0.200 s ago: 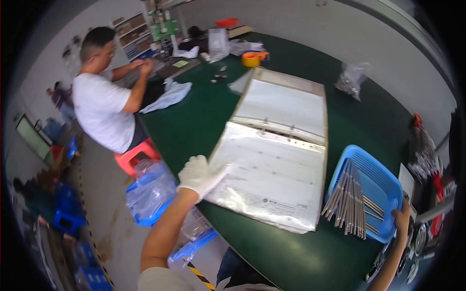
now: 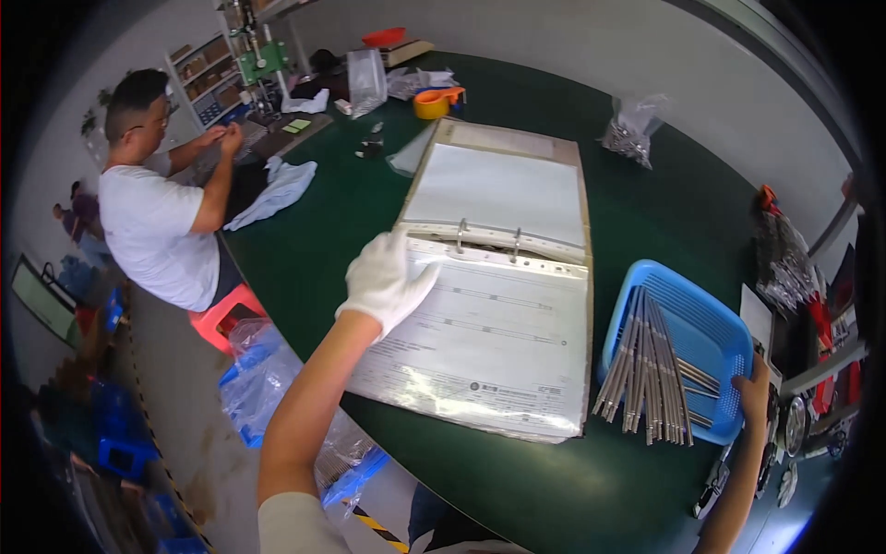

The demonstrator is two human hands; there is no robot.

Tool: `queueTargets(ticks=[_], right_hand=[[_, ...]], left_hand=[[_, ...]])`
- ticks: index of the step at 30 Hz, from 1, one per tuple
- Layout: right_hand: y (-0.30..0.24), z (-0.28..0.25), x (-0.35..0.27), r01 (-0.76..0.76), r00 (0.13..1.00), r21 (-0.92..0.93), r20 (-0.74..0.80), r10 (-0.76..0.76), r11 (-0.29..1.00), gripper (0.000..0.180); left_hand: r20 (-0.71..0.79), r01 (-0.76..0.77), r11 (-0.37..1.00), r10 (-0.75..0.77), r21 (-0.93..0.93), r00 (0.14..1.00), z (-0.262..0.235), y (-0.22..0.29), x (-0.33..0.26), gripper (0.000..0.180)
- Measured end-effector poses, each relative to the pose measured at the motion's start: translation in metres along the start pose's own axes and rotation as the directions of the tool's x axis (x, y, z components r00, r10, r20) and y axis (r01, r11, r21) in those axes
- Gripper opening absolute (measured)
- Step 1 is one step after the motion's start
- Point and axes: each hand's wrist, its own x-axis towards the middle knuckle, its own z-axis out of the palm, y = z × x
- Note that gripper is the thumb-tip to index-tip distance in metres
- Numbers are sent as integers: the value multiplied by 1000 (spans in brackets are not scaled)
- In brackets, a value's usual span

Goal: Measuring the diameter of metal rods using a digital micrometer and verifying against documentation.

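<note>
An opened ring binder [image 2: 517, 332] lies on the green table, its plastic-sleeved pages carrying printed drawings. My left hand [image 2: 386, 284], in a white glove, rests at the binder's left edge close to the metal rings, thumb spread away from the fingers. To the right of the binder stands a blue plastic basket [image 2: 711, 319]. A bundle of slim metal rods [image 2: 649, 374] leans over its near left rim, and more rods lie inside. My bare right hand [image 2: 752, 392] grips the basket's right rim, its fingers partly hidden.
Past the binder are an orange tape dispenser [image 2: 434, 102] and a clear bag of small parts [image 2: 637, 129]. Another person [image 2: 161, 203] sits at the table's left side beside a pale cloth [image 2: 281, 189]. Tools [image 2: 715, 485] lie near the right edge.
My left hand has slid up the binder's left side toward the rings. The whole view has shifted, moving the scene leftward in the picture. My right hand stays at the basket rim.
</note>
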Motion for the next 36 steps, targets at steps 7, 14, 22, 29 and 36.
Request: queueTargets(ticks=[7,14,22,29,36], right_hand=[[-34,8,-11,-56,997,-264,-57,42,963,58],[-37,4,-3,-81,997,-250,-25,77,965,60],[-60,1,-3,-73,997,-348,11,82,935,59],[-90,6,-4,-133,977,-684,31,210,717,48],[-96,11,-11,-113,989,-610,11,151,784,48]], left_hand=[[-254,-47,941,-42,-336,966,80,32,58,19],[-262,-47,848,-110,-528,959,85,30,57,29],[-297,-75,860,-92,-505,950,73,32,34,29],[-584,-476,875,344,-84,735,37,82,16,23],[34,-644,652,712,-400,701,16,203,-37,37]])
